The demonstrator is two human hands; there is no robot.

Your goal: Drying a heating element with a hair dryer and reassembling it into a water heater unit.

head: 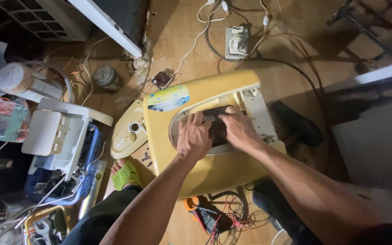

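A yellowed plastic appliance housing (214, 170) lies on the floor between my legs, with a round opening in its top. My left hand (193, 138) and my right hand (237, 128) both reach into that opening and grip a dark part (217, 131) sitting inside it. The part is mostly hidden by my fingers. A white bracket (262, 115) is fixed along the housing's right side. A blue and yellow sticker (169, 98) marks its upper left corner.
A separate yellowed cover (128, 131) lies left of the housing, by my foot in a green sandal (125, 174). A blue crate (87, 159) holds a white part and tools. A multimeter with red leads (209, 218) lies near me. A power strip (237, 43) and cables lie beyond.
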